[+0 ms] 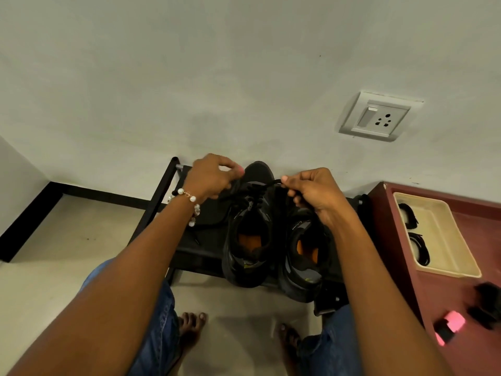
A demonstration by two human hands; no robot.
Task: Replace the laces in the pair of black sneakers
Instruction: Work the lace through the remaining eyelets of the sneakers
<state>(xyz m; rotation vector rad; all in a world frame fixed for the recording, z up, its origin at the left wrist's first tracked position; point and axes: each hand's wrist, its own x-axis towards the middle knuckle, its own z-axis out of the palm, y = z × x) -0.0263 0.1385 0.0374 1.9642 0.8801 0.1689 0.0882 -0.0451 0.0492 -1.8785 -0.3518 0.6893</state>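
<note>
A: Where are the shoes?

B: The pair of black low-top sneakers with orange insoles stands side by side on a low black metal shoe rack [162,196] against the pale wall, toes to the wall. The left sneaker [248,240] is the one being worked on; the right sneaker [305,253] sits just beside it, partly under the right wrist.

A: And the hands?

B: The left hand [210,179], with a bracelet of white beads [189,202] at the wrist, has its fingers curled, pinching one end of a thin black lace [256,191] above the toe end of the eyelets. The right hand [311,189] pinches the other end between thumb and forefinger, the lace stretched taut between them across the left sneaker.

A: Which step is that, do you think?

B: Lacing or unlacing at the lower eyelets; I cannot tell which, nor whether this lace is old or new. The dark coils in the cream plastic tray [458,251] on the maroon bench [401,240] to the right look like more laces.

A: Next move?

B: Probably evening the two ends, then feeding a tip through the next eyelet. That calls for a fine pinch near the tip and steady tension, with the sneaker kept from sliding on the rack.
</note>
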